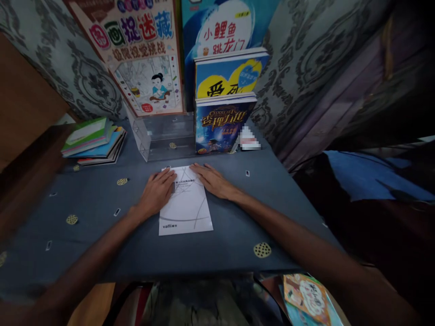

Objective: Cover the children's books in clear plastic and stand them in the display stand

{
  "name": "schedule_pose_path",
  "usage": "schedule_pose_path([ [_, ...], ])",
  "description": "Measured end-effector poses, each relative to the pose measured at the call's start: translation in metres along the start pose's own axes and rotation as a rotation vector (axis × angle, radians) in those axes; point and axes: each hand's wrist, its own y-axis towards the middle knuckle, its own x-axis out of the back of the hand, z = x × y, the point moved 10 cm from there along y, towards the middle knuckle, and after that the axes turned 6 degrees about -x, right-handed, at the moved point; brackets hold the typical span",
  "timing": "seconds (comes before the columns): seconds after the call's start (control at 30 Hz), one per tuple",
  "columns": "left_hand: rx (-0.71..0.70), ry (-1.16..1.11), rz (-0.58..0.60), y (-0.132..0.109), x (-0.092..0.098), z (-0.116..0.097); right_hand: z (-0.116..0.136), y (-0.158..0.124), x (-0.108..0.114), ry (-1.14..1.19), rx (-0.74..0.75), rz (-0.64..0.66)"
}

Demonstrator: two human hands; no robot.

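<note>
A white booklet (186,210) with grey curved lines and the word "vatti" near its bottom edge lies flat on the dark blue-grey tablecloth (231,249). My left hand (157,189) rests on its upper left side, fingers stretched out. On the upper right edge lies my right hand (214,181), also flat, with its fingers extended. Neither hand grips the booklet; both press or rest on it. Just beyond it stands a clear acrylic book stand (166,147), partly filled with books.
Upright in the stand are a picture book (146,86), a yellow-and-blue book (227,74) and a dark blue book (220,129). A stack of books (91,140) sits at the table's back left. More books (309,299) lie below the front edge, at right.
</note>
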Motion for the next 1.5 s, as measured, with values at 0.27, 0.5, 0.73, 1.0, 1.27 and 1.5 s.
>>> schedule_pose_path([
  [0.27,-0.360,-0.190,0.166,0.007,-0.007,-0.091,-0.003,0.001,0.000,0.019,-0.003,0.018],
  [0.5,-0.471,-0.334,0.271,-0.027,0.010,-0.133,0.004,-0.003,0.000,-0.047,0.032,0.006],
  [0.73,-0.124,-0.034,0.090,-0.010,0.012,-0.017,0.008,-0.004,-0.001,-0.091,0.023,0.012],
  [1.0,-0.187,-0.070,-0.003,-0.072,0.043,-0.044,0.010,-0.005,0.001,-0.128,0.019,0.011],
  [1.27,-0.112,-0.105,-0.036,-0.098,0.046,-0.062,0.055,-0.027,-0.022,-0.226,-0.001,0.003],
  [1.5,-0.148,-0.042,-0.058,-0.097,0.047,-0.066,0.131,-0.074,-0.065,-0.198,0.175,0.115],
])
